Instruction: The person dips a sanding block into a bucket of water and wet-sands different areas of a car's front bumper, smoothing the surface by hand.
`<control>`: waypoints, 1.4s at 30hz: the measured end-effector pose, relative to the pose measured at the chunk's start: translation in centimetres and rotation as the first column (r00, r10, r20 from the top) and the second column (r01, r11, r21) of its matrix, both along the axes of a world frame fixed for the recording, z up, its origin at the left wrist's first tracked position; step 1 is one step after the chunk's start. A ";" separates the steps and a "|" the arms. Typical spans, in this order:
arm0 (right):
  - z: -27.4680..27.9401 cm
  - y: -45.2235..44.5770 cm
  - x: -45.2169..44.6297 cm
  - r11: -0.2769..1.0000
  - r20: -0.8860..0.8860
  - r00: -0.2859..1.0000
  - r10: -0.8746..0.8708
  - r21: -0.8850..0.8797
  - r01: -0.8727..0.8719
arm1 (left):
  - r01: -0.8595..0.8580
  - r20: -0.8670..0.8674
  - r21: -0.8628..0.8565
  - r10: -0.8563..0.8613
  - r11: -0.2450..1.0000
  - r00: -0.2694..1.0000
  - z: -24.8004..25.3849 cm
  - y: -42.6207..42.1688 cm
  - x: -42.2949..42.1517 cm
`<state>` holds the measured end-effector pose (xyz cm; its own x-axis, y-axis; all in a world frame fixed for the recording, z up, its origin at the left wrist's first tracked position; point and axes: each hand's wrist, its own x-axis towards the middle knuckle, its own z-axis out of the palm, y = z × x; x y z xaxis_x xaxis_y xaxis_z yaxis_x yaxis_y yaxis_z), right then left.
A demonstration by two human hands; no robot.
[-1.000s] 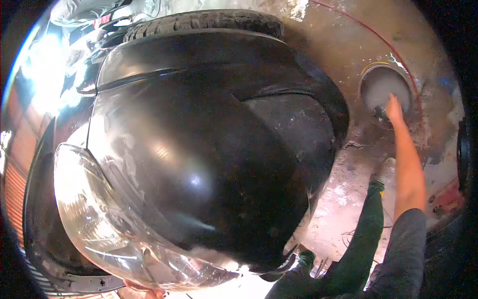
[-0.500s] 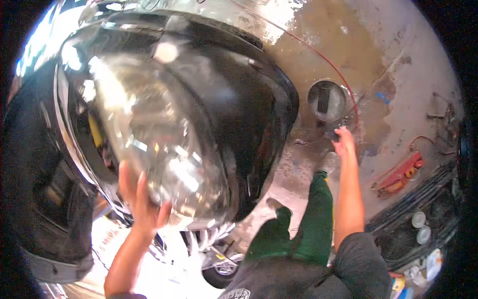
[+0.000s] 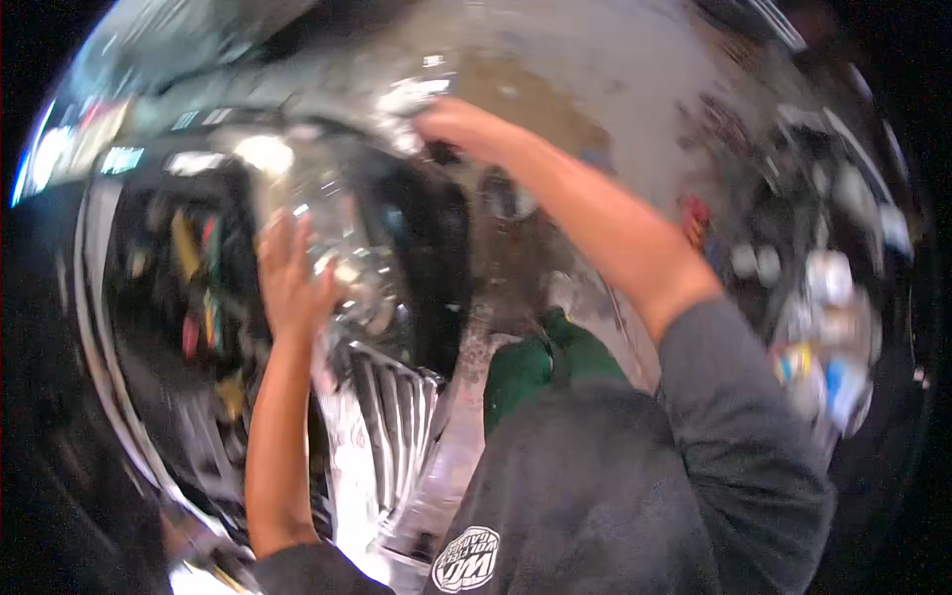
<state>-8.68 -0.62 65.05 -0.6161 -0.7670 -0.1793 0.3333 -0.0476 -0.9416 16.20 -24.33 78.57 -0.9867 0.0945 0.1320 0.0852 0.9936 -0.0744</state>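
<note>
My left hand [image 3: 296, 283] rests with its fingers spread on the clear headlight [image 3: 367, 288] of a black car. Over the car's dark fender [image 3: 421, 228], my right hand [image 3: 448, 127] is raised with its fingers curled. Something dark shows beneath that hand, too blurred to name. Left of the headlight lies the car's engine bay [image 3: 188, 288], and the grille [image 3: 392, 416] is below it.
The round bucket [image 3: 508, 193] stands on the wet floor beyond the fender. A red object [image 3: 696, 220] lies on the floor to the right. Blurred containers and packages [image 3: 828, 347] are at the far right.
My right hand has moved from the bucket up and left over the fender. My left hand has come into view and stays on the headlight. The view has swung toward the engine bay.
</note>
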 end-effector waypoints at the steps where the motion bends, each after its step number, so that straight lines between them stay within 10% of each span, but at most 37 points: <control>1: 1.5 -0.9 -1.6 0.990 -0.241 0.970 0.033 0.138 0.000 | 0.042 -0.020 -0.005 -0.043 0.999 0.999 -0.8 -0.9 -0.1; 4: 7.0 -7.7 -2.4 0.878 -0.649 0.719 0.248 0.464 0.116 | 0.043 -0.017 -0.078 -0.044 0.996 0.999 -1.4 1.5 -0.2; 9: 9.2 -15.1 -1.2 0.847 -0.767 0.553 0.326 0.497 0.190 | -0.027 -0.010 -0.155 0.026 0.988 1.000 -1.5 0.1 0.1; 15: 6.7 -4.4 12.5 0.960 -0.600 0.796 -0.081 0.166 0.223 | -0.022 -0.079 -0.077 0.016 0.997 0.997 -1.5 -0.4 -0.1; 18: -0.5 -0.5 24.9 0.933 0.036 0.955 -0.295 0.226 0.280 | -0.031 -0.086 -0.072 0.025 0.997 0.996 -1.5 0.2 0.4; 21: -5.0 -1.6 35.0 0.879 0.133 0.932 -0.338 0.397 0.263 | -0.004 -0.126 -0.046 -0.002 0.999 0.992 -1.9 0.0 0.6; 32: -4.7 -4.7 40.1 0.515 -0.352 0.843 -0.407 0.674 0.530 | -0.028 -0.189 -0.086 0.011 0.996 0.982 -4.5 -1.8 -0.7; 42: -7.2 -6.0 42.1 0.538 -0.210 0.668 -0.714 0.446 0.715 | 0.086 -0.338 -0.015 -0.086 0.996 0.937 -3.6 -1.3 0.1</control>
